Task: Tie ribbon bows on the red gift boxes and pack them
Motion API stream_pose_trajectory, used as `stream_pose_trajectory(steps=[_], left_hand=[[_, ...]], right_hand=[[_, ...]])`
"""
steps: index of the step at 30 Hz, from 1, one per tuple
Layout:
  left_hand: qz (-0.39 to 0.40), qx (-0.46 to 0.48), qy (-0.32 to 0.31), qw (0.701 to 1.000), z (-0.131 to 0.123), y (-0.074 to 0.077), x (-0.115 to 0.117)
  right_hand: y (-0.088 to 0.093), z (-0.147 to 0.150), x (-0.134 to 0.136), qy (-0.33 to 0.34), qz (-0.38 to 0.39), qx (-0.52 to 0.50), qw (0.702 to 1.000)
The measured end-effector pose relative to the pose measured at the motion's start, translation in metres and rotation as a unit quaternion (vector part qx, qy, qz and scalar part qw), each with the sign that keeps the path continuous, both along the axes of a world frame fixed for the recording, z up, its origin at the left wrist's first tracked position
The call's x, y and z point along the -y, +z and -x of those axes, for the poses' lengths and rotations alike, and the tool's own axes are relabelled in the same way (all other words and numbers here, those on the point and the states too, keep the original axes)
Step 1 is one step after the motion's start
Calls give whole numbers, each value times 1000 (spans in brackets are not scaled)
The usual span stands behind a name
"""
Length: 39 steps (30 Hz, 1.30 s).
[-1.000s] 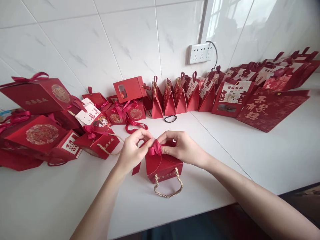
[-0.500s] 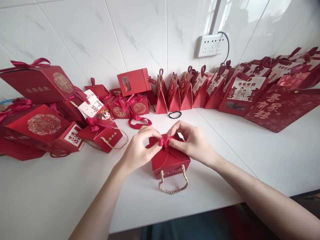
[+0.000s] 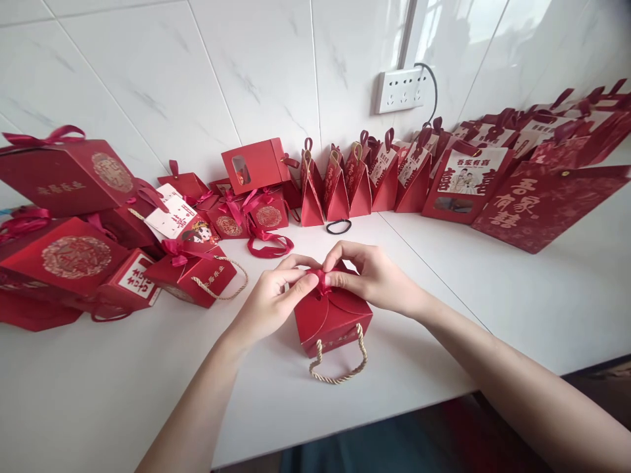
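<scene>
A red gift box stands on the white table in front of me, its curved top flaps folded closed. A twisted gold rope handle hangs from its near side and rests on the table. On top is a pinkish-red ribbon, gathered at the middle of the flaps and partly covered by fingers. My left hand pinches the ribbon from the left, thumb stretched towards the knot. From the right, my right hand pinches it between thumb and forefinger. The fingertips of both hands nearly meet.
Red gift boxes with ribbons are stacked at the left. Several triangular red boxes line the wall, with larger red bags at the right. A black hair tie and a loose ribbon loop lie behind the box. A power strip is on the wall.
My left thumb has moved closer to the knot, and the ribbon's left loop is now more covered. The view has shifted slightly; the box stays in place on the table.
</scene>
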<state>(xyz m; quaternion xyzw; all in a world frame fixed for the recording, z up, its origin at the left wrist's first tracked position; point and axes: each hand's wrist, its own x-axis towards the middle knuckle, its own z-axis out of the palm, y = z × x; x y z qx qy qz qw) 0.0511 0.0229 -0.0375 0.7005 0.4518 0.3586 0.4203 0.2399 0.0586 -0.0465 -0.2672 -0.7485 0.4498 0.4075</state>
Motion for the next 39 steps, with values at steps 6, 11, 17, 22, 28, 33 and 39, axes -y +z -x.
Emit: stream_pose_trajectory(steps=[6,11,17,22,28,33,39], left_hand=[[97,110,-21,989,3,-5,-2],[116,152,-9,981,5,-7,-4],[131,145,-23,980,8,-4,-5],[137,153,-24,978,9,-3,-4],[145,171,-23,974,8,-3,-4],[125,155,-13,980,10,-4,-4],[127,162,-16,978,8,-3,-4]], right_hand=[[0,-5,-1,4,-81,24,996],[1,-9,2,3,-257,87,963],[0,-12,1,-21,-333,84,939],[-1,-12,-1,-13,-383,71,921],[-3,-12,-4,-24,-443,68,893],[-2,-12,-4,-23,-449,78,890],[-2,-12,-3,-42,-458,76,884]])
